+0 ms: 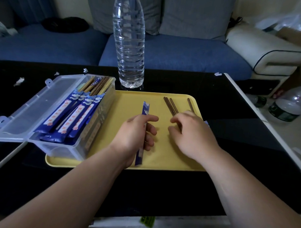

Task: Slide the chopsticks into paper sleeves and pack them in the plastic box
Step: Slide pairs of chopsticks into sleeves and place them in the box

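My left hand (137, 132) grips a blue-and-white paper sleeve (145, 110) over the middle of the yellow tray (126, 102); the sleeve's ends stick out above and below my fingers. My right hand (191, 134) rests on the tray's right side, its fingers curled on the near ends of two dark brown chopsticks (170, 106). A third dark chopstick (190, 105) lies just to the right, partly hidden by that hand. The clear plastic box (63, 145) stands open on the tray's left end, holding several sleeved chopsticks (72, 118).
A tall clear water bottle (130, 45) stands behind the tray on the black table (177, 191). The box's lid (32, 106) lies open to the left. Paper scraps dot the table's far left. A blue sofa runs behind; more bottles stand on the floor at right.
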